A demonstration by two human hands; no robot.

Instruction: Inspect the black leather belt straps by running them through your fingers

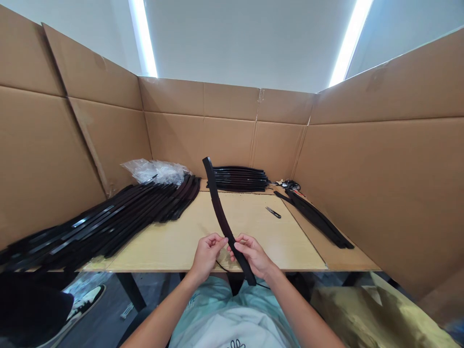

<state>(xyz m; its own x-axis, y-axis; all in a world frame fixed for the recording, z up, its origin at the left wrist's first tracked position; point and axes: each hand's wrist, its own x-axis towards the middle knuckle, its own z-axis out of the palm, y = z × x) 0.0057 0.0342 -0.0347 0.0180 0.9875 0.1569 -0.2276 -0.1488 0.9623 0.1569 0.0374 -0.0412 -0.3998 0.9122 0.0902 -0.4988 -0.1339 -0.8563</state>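
A long, slightly curved black strip stands tilted in front of me, its lower end over my lap and its upper end leaning left. My right hand is closed around its lower part, thumb on the front face. My left hand pinches at the strip's left edge, thumb and forefinger together; whether anything small sits between them is hidden. A thin black cord hangs below my left hand. Beyond my right hand, small black thread snips lie on the table.
Many similar black strips are spread along the left, with clear plastic bags behind them. A stack of strips lies at the back; a few more strips and tangled cords are at right. Cardboard walls surround the table.
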